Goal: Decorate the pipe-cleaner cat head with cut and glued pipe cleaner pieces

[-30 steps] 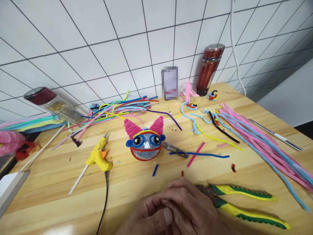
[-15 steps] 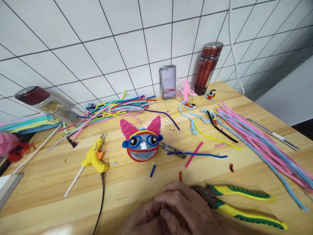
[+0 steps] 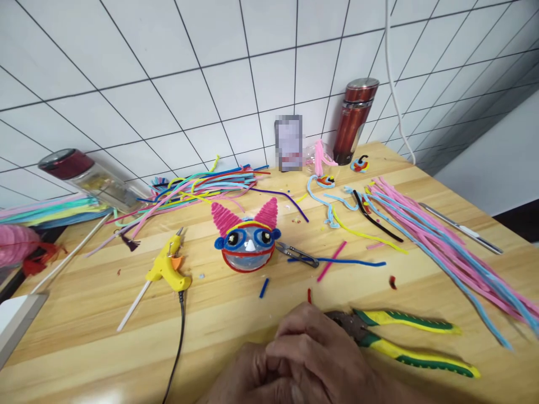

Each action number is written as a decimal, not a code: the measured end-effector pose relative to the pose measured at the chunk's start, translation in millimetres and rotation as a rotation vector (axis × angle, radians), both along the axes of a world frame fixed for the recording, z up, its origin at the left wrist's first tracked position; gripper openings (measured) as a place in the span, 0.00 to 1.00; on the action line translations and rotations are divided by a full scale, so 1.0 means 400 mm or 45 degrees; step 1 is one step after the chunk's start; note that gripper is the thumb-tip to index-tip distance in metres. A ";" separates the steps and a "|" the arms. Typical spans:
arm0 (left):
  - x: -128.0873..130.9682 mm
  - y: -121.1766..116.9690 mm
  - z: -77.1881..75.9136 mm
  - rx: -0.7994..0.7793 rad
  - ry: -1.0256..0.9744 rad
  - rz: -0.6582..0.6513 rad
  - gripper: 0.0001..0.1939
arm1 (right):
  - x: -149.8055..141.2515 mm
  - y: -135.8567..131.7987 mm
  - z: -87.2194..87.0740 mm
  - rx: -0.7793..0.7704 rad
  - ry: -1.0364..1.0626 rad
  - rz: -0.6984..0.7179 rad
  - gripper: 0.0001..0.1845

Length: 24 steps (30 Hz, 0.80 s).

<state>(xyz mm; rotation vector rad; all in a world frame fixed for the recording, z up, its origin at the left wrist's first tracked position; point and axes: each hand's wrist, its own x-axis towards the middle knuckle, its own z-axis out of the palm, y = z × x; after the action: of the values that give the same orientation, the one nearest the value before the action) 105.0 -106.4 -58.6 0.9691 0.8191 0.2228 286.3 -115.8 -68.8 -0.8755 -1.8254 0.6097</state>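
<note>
My right hand (image 3: 320, 353) rests at the bottom centre, its curled fingers lying over my left hand (image 3: 252, 373). Both are closed and folded together, with no object showing between them; the inner fingers are partly hidden. Just right of my right hand lies a pair of pliers (image 3: 404, 336) with yellow-green handles, jaws toward the hand. Beyond my hands stands a clear round figure (image 3: 247, 247) with pink pipe-cleaner ears, blue-ringed eyes, a white nose and a red mouth line. Thread snips (image 3: 297, 255) lie against its right side. A red scrap (image 3: 309, 295) sits close to my knuckles.
A yellow glue gun (image 3: 168, 264) lies at left, its cord running to the front. Pipe cleaners (image 3: 223, 182) are heaped at the back; a pink and blue bundle (image 3: 442, 241) lies right. Two flasks, red (image 3: 357, 120) and glass-bodied (image 3: 101, 185), and a phone (image 3: 288, 143) are near the tiled wall.
The view has shifted slightly, so things at both sides appear nearer the middle. My folded hands stay together in nearly the same place; nothing on the table has been moved.
</note>
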 end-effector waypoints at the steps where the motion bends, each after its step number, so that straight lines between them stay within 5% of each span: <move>1: 0.002 0.000 -0.001 0.005 -0.016 0.026 0.26 | 0.004 0.002 0.006 -0.016 0.021 0.043 0.07; 7: 0.011 -0.017 -0.028 -0.115 -0.171 0.216 0.32 | 0.023 0.014 0.030 -0.025 0.134 0.224 0.11; 14: 0.018 -0.034 -0.023 0.004 -0.333 0.513 0.29 | 0.021 0.024 0.032 -0.023 0.157 0.084 0.09; 19: 0.017 -0.045 -0.011 0.148 -0.331 0.523 0.27 | 0.018 0.027 0.031 -0.270 0.373 0.151 0.05; 24: 0.022 -0.064 -0.008 0.352 -0.184 0.427 0.25 | 0.017 0.035 0.030 -0.679 0.620 0.342 0.12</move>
<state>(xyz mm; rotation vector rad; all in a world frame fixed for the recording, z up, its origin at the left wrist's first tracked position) 114.0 -131.9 -61.6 1.0556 0.8278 0.7024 293.0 -101.6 -56.9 -0.7324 -1.3551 1.3940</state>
